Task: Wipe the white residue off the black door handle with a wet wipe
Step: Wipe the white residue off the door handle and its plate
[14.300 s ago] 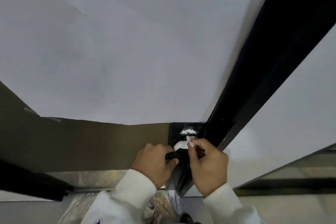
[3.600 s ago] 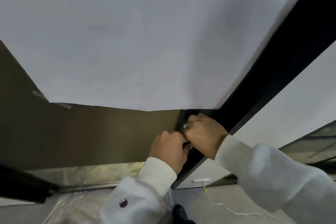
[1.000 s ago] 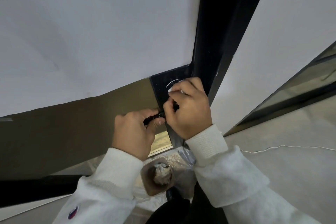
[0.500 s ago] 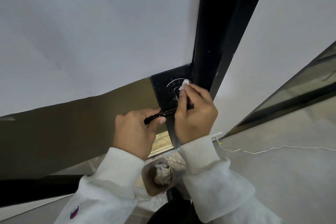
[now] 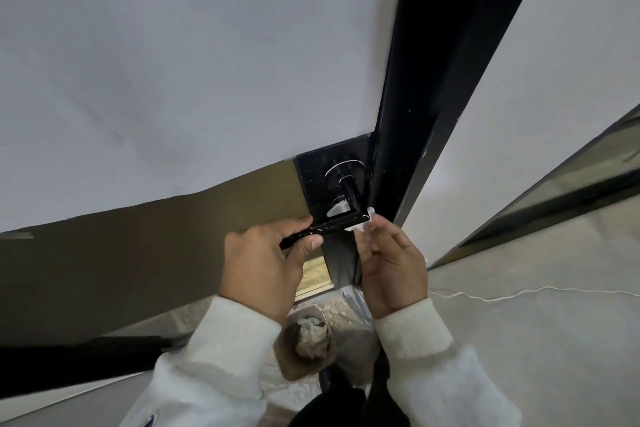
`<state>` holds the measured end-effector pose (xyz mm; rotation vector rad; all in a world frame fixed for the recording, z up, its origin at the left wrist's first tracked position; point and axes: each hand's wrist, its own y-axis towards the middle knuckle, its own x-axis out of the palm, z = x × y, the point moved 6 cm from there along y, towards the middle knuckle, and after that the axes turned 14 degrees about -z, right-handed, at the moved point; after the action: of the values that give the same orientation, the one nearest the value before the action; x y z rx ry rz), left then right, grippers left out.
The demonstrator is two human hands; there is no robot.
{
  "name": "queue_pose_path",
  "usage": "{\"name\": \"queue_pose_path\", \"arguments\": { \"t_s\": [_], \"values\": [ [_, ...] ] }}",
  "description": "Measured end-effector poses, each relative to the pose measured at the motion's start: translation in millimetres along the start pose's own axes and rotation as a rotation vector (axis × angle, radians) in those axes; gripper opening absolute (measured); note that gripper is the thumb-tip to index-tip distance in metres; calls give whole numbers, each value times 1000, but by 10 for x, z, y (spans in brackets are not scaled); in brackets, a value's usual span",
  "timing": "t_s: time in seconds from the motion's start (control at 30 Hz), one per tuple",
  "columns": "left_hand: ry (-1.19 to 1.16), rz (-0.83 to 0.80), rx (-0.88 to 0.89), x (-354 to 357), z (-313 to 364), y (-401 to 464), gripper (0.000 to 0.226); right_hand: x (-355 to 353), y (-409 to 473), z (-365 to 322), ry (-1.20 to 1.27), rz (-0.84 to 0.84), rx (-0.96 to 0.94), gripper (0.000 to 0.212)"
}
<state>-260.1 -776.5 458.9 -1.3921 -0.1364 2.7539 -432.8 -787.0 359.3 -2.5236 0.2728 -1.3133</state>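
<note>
A black lever door handle sticks out from a black plate on the door. My left hand grips the free end of the lever. My right hand pinches a small white wet wipe against the lever's bend, just under its round neck. White residue shows behind the lever near the neck, and a thin white ring marks the round base.
The black door edge and frame rise right of the handle. White paper covers the door above a brown panel. Below on the floor sit a brown cup of crumpled wipes, plastic sheeting and a white cable.
My right hand has slid down from the round base and neck to the lever's bend, uncovering the neck. The left hand keeps its grip on the lever's end.
</note>
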Motion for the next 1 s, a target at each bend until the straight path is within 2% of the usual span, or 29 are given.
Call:
{"name": "queue_pose_path", "arguments": {
  "t_s": [0.07, 0.13, 0.2, 0.27, 0.33, 0.47, 0.57, 0.73, 0.8, 1.0],
  "values": [
    [9, 3, 3, 13, -2, -1, 29, 93, 88, -51, -191, -25, -79, 29],
    [17, 0, -11, 21, -15, -8, 29, 206, 172, -158, -543, -9, -232, 36],
    [8, 5, -20, 28, -29, -10, 29, 359, 190, -263, -970, -14, -506, 31],
    [3, 3, -17, 37, -34, -8, 29, 468, 182, -260, -1294, -38, -745, 22],
    [8, 11, -8, 36, -17, -3, 30, 448, 210, -237, -1446, -26, -760, 19],
    [-21, -12, -40, 45, -19, -9, 32, 402, 241, -284, -1577, 95, -571, 23],
    [-6, -27, -45, 74, -14, 1, 32, 425, 285, -303, -1590, 113, -419, 19],
    [-53, -61, -87, 64, 26, -5, 30, 492, 239, -173, -1643, -134, -557, 8],
    [-68, -68, -84, 58, 52, -11, 29, 443, 302, -160, -1636, -181, -540, 1],
    [-117, -91, -127, 95, -8, -24, 32, 462, 333, -115, -1667, -334, -432, 6]
  ]
}}
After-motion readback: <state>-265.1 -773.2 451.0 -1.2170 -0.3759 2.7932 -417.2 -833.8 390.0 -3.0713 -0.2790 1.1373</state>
